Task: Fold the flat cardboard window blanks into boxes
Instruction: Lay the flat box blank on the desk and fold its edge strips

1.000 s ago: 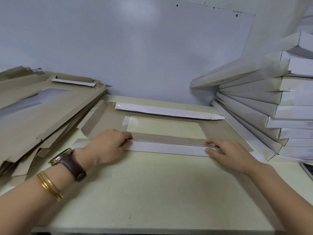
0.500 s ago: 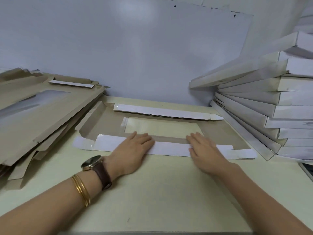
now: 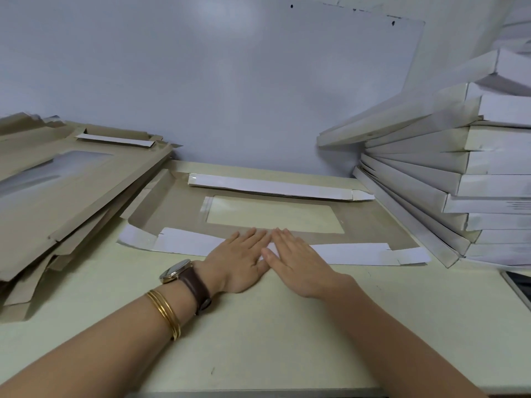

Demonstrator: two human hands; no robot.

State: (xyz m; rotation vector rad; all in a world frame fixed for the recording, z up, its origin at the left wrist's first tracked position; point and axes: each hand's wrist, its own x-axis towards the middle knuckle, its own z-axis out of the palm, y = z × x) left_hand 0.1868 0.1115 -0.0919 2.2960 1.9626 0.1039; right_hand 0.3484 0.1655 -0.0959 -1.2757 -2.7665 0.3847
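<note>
A flat cardboard window blank (image 3: 370,222) lies brown side up on the pale table (image 3: 258,340), its clear window (image 3: 273,214) in the middle. The far long flap (image 3: 270,188) is folded over, white side up. The near long flap (image 3: 353,252) is folded flat too. My left hand (image 3: 238,259) and my right hand (image 3: 296,259) lie side by side on the middle of that near flap, fingers straight, pressing it down.
A slanting pile of flat brown blanks (image 3: 66,191) fills the left side. A tall stack of folded white boxes (image 3: 474,179) stands at the right, close to the blank's right end. A grey wall panel (image 3: 230,81) closes the back. A dark-edged flat object (image 3: 517,285) lies at the right edge.
Both hands have slid inward along the near flap, from its two ends to its middle, where they now touch. The flap has gone from half-raised to pressed flat.
</note>
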